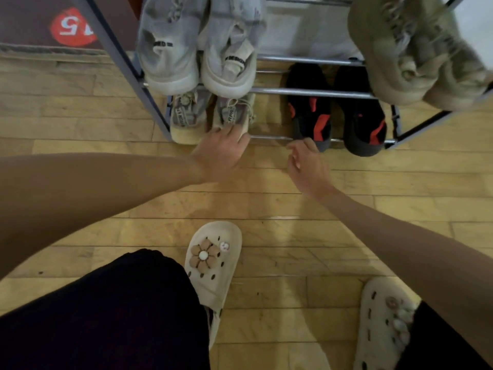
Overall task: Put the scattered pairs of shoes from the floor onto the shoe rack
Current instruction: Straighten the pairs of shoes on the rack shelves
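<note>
A metal shoe rack (306,91) stands ahead of me on the wood floor. On its lowest tier sit a beige pair of sneakers (186,116) at the left and a black-and-red pair (312,113) at the right. A higher tier carries a pale grey pair (197,44) and an olive pair (416,49). My left hand (221,153) rests over the heel of the right beige sneaker, fingers curled on it. My right hand (306,164) hovers with loosely bent fingers by the heel of the left black-and-red shoe, holding nothing.
My own feet wear cream clogs with charms, one (213,265) at the centre and one (384,324) at the lower right. A dark mat with a red number badge (72,28) lies at the upper left. Bare wood floor (266,204) spreads between rack and feet.
</note>
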Demonstrator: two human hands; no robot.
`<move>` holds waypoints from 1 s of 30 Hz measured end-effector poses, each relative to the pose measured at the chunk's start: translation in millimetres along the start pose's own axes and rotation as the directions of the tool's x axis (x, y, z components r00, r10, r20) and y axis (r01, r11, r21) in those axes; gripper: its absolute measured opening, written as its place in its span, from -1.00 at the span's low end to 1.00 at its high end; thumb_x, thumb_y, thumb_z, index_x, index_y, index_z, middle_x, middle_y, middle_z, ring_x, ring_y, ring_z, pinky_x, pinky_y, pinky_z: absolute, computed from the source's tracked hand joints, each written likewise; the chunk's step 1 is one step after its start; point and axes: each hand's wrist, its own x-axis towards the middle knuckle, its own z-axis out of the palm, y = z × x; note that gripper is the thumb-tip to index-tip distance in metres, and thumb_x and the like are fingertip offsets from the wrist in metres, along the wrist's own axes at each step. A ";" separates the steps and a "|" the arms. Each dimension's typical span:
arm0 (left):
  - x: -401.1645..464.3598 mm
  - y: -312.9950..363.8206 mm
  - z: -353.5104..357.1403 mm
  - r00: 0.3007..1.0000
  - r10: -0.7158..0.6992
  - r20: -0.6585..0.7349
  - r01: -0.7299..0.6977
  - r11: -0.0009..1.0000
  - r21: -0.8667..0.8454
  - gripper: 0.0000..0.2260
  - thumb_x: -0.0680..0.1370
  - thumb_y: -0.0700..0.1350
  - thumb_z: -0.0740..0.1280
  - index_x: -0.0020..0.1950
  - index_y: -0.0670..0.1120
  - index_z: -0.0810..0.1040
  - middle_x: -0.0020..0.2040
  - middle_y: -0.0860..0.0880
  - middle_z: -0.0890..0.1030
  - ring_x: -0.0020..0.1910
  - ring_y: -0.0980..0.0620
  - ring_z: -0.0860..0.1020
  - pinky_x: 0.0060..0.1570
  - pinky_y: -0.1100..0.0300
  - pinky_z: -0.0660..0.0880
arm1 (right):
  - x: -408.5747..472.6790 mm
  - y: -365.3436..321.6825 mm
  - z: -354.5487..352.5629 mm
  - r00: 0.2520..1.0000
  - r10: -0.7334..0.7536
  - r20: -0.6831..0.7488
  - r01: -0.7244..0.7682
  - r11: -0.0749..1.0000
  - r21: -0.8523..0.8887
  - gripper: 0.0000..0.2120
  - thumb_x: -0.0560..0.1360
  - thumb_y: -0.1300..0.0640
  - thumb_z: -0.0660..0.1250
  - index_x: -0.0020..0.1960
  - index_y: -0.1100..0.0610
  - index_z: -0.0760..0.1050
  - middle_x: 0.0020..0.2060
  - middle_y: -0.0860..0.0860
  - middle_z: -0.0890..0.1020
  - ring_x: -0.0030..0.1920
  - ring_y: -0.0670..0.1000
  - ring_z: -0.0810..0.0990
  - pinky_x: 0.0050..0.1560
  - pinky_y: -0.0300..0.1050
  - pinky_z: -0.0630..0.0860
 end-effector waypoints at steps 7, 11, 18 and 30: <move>77.0 63.9 -13.6 0.970 -0.171 0.174 0.237 0.829 -0.506 -0.30 0.54 0.00 0.34 0.55 0.06 0.00 0.34 -0.21 0.38 0.24 -0.20 0.46 0.10 -0.05 0.51 | -19.4 71.2 -42.7 0.882 0.382 -0.275 -0.381 0.923 0.059 -0.59 0.52 0.19 0.32 0.32 0.19 0.30 0.26 0.23 0.33 0.07 0.22 0.49 -0.12 -0.05 0.42; 119.0 89.8 -9.3 0.927 -0.256 0.273 0.373 0.702 -0.607 -0.18 0.50 0.09 0.37 0.57 0.13 -0.13 0.44 -0.25 0.29 0.30 -0.25 0.43 0.19 -0.04 0.48 | -8.1 97.5 -56.2 0.843 0.516 -0.150 -0.513 0.856 0.066 -0.22 0.48 0.15 0.41 0.55 -0.02 0.04 0.41 0.32 0.14 0.36 0.31 0.27 0.26 0.05 0.38; 149.3 103.5 -13.6 0.864 -0.350 0.362 0.503 0.616 -0.606 -0.31 0.48 -0.03 0.43 0.51 0.04 0.14 0.45 -0.24 0.20 0.33 -0.27 0.39 0.27 0.02 0.41 | 20.8 122.7 -47.9 0.874 0.482 -0.065 -0.479 0.876 0.055 -0.28 0.52 0.15 0.36 0.54 -0.12 0.06 0.42 0.27 0.15 0.36 0.34 0.30 0.32 0.11 0.36; 155.4 125.1 -19.9 0.873 -0.403 0.274 0.478 0.597 -0.644 -0.62 0.53 -0.05 0.38 0.28 -0.08 0.37 0.34 -0.20 0.29 0.14 -0.25 0.49 0.13 0.05 0.45 | 12.5 148.2 -48.8 0.910 0.346 -0.227 -0.359 0.933 -0.018 -0.42 0.57 0.02 0.28 0.53 0.07 0.17 0.41 0.30 0.24 0.37 0.32 0.30 0.33 0.15 0.33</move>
